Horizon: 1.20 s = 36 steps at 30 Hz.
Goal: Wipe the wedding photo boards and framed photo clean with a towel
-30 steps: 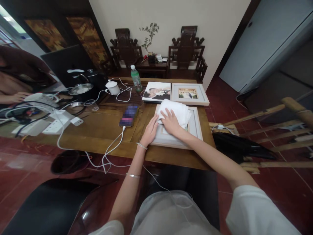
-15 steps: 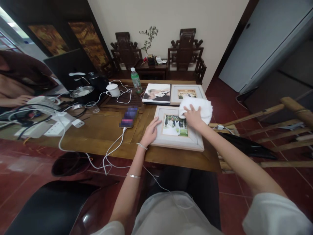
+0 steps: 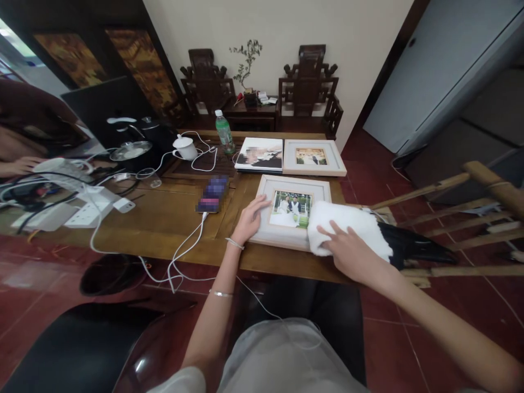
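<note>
A pale wooden picture frame (image 3: 262, 232) with a couple's photo lies flat near the table's front edge. My left hand (image 3: 250, 218) rests on its left border, fingers stretched out and lying flat. Over the frame's lower right corner, my right hand (image 3: 347, 251) presses a folded white towel (image 3: 347, 218) with spread fingers. The towel hides that corner and hangs out past the table's right side. Behind lie a second picture frame (image 3: 335, 158) and, beside it on the left, a white-covered photo album (image 3: 262, 144).
A charging phone (image 3: 213, 194) lies left of the frame, its white cable trailing off the front edge. Farther left are a power strip (image 3: 88, 214), tangled cords, a lidded white cup (image 3: 185, 147) and a green-labelled bottle (image 3: 224, 131). Another person's hand (image 3: 20, 165) shows far left.
My right hand has moved the towel from the frame's upper right down to its lower right corner, uncovering the second frame. My left hand stays on the left border.
</note>
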Tool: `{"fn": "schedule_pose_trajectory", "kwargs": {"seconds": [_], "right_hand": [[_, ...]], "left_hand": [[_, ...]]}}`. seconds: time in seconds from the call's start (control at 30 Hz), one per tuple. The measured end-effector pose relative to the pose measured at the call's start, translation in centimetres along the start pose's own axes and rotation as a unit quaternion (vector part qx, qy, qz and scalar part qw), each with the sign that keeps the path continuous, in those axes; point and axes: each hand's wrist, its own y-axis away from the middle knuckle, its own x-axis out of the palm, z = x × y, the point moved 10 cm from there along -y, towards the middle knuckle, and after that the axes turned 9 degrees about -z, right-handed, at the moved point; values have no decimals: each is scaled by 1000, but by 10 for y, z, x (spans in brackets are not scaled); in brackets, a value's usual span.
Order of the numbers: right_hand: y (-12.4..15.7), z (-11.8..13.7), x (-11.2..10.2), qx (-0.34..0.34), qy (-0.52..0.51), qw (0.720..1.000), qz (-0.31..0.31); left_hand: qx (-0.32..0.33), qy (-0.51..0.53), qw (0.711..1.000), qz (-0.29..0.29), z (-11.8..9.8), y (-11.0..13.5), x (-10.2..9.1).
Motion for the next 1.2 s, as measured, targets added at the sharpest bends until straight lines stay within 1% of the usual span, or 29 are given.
{"fn": "schedule_pose_trajectory", "kwargs": {"seconds": [0.07,0.13,0.23,0.4,0.47,0.53,0.6,0.67,0.8,0.9,1.0,1.1,1.2], "right_hand": [[5,7,-1,-7,-18,1000,13],[-2,2,-2,9,-15,1000,1],[-30,-21,-1,41,5,999,-36],[-82,-75,0,93,35,989,-109],[-95,-88,0,101,38,985,-132],[-101,-93,1,101,38,984,-144],[-101,-90,4,97,40,984,-143],[-92,-80,7,88,46,986,-136],[-55,-46,7,61,48,992,-104],[-22,-15,2,27,19,997,-66],[-3,7,-3,-1,-9,999,-39],[-7,5,-3,5,-13,999,-52],[-28,-9,-1,18,1,997,-80]], "left_hand": [[2,3,1000,0,0,0,0],[6,6,1000,-2,0,-1,-1],[11,2,1000,-3,2,-1,-2],[16,-8,1000,3,1,-2,-2],[15,-8,1000,-1,-2,-2,-3],[12,-9,1000,-7,-5,-2,-4],[10,-11,1000,-13,-8,-1,-5],[7,-13,1000,-18,-9,-1,-5],[-1,-15,1000,-18,-5,0,-5],[-13,-24,1000,-10,3,1,-3],[-27,-27,999,1,10,2,-1],[-30,-25,999,8,14,3,1],[-26,-28,999,16,16,4,3]]}}
